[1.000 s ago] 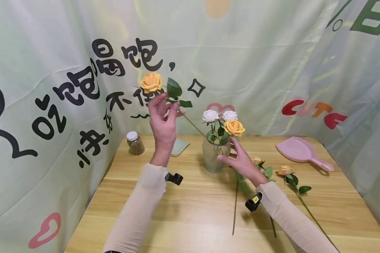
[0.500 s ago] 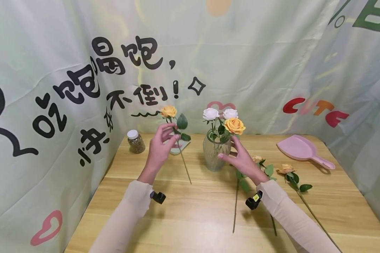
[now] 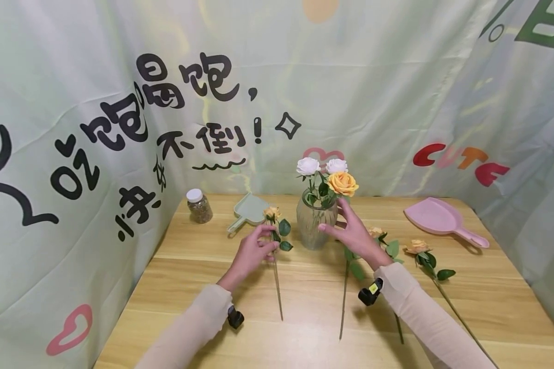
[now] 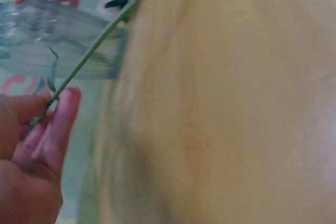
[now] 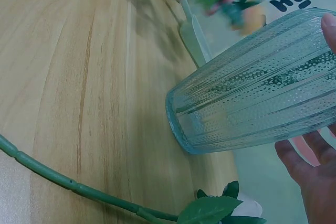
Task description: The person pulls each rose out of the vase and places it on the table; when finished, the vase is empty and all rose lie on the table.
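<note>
My left hand (image 3: 254, 247) pinches the stem of an orange rose (image 3: 272, 211) near its leaves, left of the vase. The long green stem (image 4: 94, 45) runs out between thumb and fingers in the left wrist view. My right hand (image 3: 353, 230) grips the ribbed glass vase (image 3: 311, 230) from its right side, thumb in front and fingers behind. The vase stands upright on the wooden table (image 3: 304, 338). In it stand two white roses (image 3: 308, 166) and another orange rose (image 3: 343, 183).
More orange roses lie to the right, one rose (image 3: 417, 248) by itself and others partly under the right forearm. A pink dustpan (image 3: 431, 215) lies behind them. At the back left are a lidded jar (image 3: 198, 207) and a grey-green dustpan (image 3: 251, 209). Printed cloth (image 3: 374, 102) encloses the table.
The orange rose in my left hand has come down toward me from above; its stem end, earlier at the vase's mouth, is now away from it. My right hand stays on the vase.
</note>
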A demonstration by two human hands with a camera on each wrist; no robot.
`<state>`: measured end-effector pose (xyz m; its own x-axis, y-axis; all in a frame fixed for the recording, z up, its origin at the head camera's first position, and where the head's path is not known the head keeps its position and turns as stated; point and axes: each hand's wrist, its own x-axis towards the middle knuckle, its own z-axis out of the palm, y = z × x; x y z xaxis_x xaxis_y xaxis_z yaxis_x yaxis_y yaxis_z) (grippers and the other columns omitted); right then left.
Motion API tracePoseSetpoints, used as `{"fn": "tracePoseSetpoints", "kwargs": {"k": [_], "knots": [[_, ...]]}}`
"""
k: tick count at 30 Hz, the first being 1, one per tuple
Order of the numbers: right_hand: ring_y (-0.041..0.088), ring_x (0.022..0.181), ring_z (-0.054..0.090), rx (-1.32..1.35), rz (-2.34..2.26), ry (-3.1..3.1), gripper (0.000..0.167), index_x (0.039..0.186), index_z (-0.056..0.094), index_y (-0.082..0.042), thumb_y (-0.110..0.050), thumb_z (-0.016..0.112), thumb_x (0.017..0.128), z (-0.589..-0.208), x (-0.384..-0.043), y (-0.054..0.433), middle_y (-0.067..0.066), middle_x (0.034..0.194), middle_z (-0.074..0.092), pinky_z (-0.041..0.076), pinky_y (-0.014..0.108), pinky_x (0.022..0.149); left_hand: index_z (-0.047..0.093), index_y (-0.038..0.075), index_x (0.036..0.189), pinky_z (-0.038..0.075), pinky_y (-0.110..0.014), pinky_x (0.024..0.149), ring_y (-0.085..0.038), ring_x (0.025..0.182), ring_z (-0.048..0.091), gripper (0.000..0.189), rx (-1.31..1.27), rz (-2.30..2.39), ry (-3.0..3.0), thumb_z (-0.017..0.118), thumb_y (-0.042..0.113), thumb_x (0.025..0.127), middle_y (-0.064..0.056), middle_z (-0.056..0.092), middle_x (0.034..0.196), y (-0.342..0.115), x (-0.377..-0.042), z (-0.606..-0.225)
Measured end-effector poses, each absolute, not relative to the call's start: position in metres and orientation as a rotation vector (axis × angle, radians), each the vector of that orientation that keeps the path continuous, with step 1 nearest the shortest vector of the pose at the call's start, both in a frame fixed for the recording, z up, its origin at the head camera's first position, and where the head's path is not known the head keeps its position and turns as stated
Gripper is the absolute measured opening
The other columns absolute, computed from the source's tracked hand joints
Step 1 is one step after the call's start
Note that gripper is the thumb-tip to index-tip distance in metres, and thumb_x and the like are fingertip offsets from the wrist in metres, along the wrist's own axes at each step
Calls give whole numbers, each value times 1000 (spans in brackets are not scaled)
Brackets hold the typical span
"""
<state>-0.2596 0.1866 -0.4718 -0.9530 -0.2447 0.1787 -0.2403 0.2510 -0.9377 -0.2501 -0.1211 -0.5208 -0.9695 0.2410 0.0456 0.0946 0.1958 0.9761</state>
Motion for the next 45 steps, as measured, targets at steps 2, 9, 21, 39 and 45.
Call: {"fn": "tracePoseSetpoints", "kwargs": {"k": [2, 9, 21, 39, 45], "knots": [[38, 155, 26, -480, -1857, 2483, 99, 171, 14, -22, -30, 80, 98, -472, -259, 186, 10, 172, 23, 36, 61, 120, 61, 13, 141, 67, -40, 64, -25, 79, 74, 45, 284, 1851, 2330, 75, 6, 99, -17, 60, 138, -119, -249, -530], [38, 154, 27, -485, -1856, 2493, 96, 170, 17, -23, -29, 80, 98, -472, -259, 187, 10, 171, 25, 37, 61, 120, 60, 9, 141, 66, -39, 60, -21, 68, 71, 45, 251, 1761, 2326, 76, 6, 99, -20, 62, 138, -113, -245, -544], [37, 154, 28, -491, -1869, 2480, 95, 170, 18, -26, -28, 80, 98, -474, -261, 187, 8, 170, 27, 38, 62, 119, 60, 9, 147, 65, -34, 58, -19, 61, 71, 48, 266, 1630, 2410, 74, 7, 101, -21, 60, 146, -109, -239, -537], [36, 153, 31, -514, -1868, 2488, 90, 168, 23, -28, -28, 80, 98, -475, -262, 187, 7, 167, 32, 38, 62, 119, 69, 5, 123, 64, -29, 63, -21, 82, 74, 21, 395, 1618, 2776, 72, 12, 103, -4, 72, 108, -120, -261, -509], [37, 153, 30, -511, -1876, 2479, 91, 168, 23, -26, -27, 81, 98, -474, -261, 187, 7, 167, 31, 38, 62, 119, 70, 12, 124, 59, -36, 95, -21, 114, 67, 22, 618, 1809, 2718, 72, 21, 104, -5, 72, 121, -108, -281, -479]]}}
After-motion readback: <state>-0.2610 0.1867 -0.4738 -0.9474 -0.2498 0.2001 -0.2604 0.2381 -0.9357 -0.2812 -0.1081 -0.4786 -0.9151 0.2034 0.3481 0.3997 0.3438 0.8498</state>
